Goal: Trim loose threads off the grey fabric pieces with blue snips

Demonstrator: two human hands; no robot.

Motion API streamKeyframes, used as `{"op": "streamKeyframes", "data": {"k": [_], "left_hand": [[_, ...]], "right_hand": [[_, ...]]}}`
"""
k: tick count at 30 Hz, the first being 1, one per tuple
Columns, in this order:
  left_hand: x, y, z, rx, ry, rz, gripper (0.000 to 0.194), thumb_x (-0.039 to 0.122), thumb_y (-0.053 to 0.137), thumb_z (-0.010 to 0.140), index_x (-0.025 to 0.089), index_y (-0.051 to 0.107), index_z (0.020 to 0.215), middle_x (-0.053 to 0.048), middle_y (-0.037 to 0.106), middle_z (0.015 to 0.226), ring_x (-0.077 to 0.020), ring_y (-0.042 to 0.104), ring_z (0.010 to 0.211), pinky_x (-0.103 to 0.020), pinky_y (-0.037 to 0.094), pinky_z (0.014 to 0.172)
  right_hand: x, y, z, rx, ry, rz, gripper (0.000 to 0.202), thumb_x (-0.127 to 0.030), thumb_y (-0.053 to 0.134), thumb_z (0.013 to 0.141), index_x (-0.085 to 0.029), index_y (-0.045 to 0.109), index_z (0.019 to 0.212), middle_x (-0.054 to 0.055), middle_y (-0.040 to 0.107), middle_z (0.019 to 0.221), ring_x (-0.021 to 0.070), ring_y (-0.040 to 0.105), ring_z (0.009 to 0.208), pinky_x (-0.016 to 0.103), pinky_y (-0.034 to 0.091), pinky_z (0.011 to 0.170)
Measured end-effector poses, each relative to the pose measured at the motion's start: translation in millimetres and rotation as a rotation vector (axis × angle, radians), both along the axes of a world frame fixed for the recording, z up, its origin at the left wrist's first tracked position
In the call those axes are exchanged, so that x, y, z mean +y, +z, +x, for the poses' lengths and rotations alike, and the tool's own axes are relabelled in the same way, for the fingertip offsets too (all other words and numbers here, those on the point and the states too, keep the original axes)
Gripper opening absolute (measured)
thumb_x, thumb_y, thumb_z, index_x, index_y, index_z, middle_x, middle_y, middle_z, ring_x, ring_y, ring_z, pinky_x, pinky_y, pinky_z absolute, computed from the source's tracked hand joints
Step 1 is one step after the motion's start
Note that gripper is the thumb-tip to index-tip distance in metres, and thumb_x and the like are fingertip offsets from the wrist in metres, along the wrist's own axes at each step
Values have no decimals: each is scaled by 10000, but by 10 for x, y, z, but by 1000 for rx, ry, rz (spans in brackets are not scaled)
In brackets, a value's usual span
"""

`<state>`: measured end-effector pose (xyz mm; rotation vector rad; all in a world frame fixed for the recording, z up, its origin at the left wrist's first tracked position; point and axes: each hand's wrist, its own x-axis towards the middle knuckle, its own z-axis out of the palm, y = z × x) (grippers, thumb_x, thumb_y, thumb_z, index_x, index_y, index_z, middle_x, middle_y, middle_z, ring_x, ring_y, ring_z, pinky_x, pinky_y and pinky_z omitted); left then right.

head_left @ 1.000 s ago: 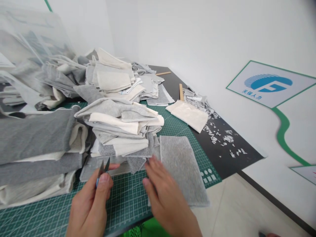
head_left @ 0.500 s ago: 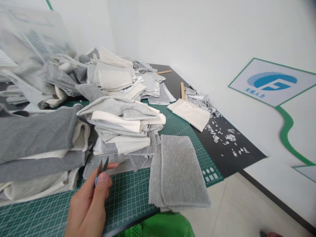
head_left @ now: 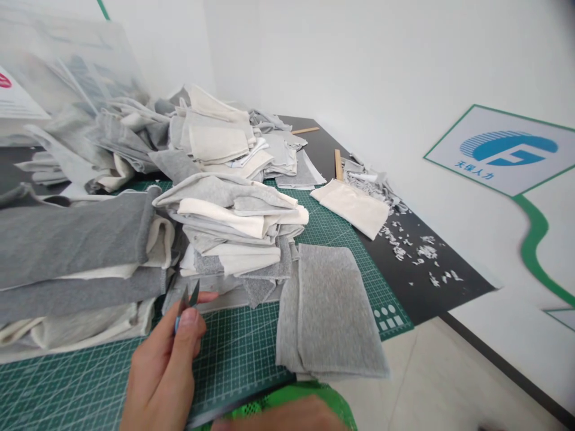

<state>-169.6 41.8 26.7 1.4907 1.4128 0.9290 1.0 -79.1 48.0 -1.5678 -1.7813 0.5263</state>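
Note:
In my left hand (head_left: 166, 359) are small scissors (head_left: 185, 308), blades pointing up and slightly apart, its index finger stretched beside the fabric stack. My right hand (head_left: 287, 414) is a blur at the bottom edge, over a green basket (head_left: 332, 400); its fingers cannot be made out. Folded grey fabric (head_left: 336, 311) lies on the green cutting mat (head_left: 242, 341), at the near edge. Behind the scissors rises a stack of grey and cream cloth pieces (head_left: 238, 227).
Thick grey cloth (head_left: 76, 239) is piled at left. More cloth (head_left: 215, 131) lies behind. A cream piece (head_left: 353, 206), a wooden strip (head_left: 338, 164) and fabric scraps (head_left: 426, 251) are at right on the black table (head_left: 449, 296), beside the wall.
My right hand has come into view over the basket at the bottom. The whole scene has shifted slightly right in the picture. My left hand still holds the scissors.

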Motion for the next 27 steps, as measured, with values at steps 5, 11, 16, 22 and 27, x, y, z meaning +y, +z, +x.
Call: {"op": "streamKeyframes", "data": {"k": [5, 11, 16, 22, 27], "left_hand": [[30, -22, -31, -56, -15, -116, 548, 670, 519, 886, 220, 681, 1154, 50, 473, 606, -143, 443, 537, -271, 342, 493], [8, -69, -79, -5, 13, -172, 526, 693, 507, 880, 286, 669, 1171, 52, 494, 673, -145, 465, 631, -265, 384, 572], [36, -107, -112, -60, 27, -179, 562, 712, 517, 861, 267, 667, 1169, 61, 451, 639, -131, 419, 579, -259, 341, 528], [27, -61, -64, -78, 35, -183, 542, 699, 522, 869, 269, 673, 1161, 60, 425, 642, -126, 397, 569, -254, 330, 503], [21, -52, -102, -96, 35, -162, 521, 669, 530, 886, 253, 670, 1166, 60, 426, 659, -114, 392, 562, -243, 320, 494]], "right_hand": [[173, -126, 103, -202, -445, -152, 522, -270, 406, 1018, -23, 424, 1477, 249, 382, 1558, 378, 358, 1453, 656, 370, 1128], [310, -157, -142, 25, 317, 181, 371, -333, 375, 1060, -164, 644, 1252, 38, 764, 1209, 106, 664, 1193, 208, 365, 1144], [184, -203, -49, -215, -277, -5, 463, -239, 426, 1017, -33, 483, 1428, 212, 466, 1520, 305, 423, 1426, 493, 430, 1130], [84, -731, -532, -252, 135, 398, 330, -312, 435, 1027, -270, 608, 1305, -31, 663, 1371, 129, 510, 1360, 228, 477, 1084], [-72, -451, -117, -353, -124, 196, 410, -178, 440, 994, -72, 503, 1385, 166, 562, 1453, 251, 476, 1391, 435, 456, 1120]]}}
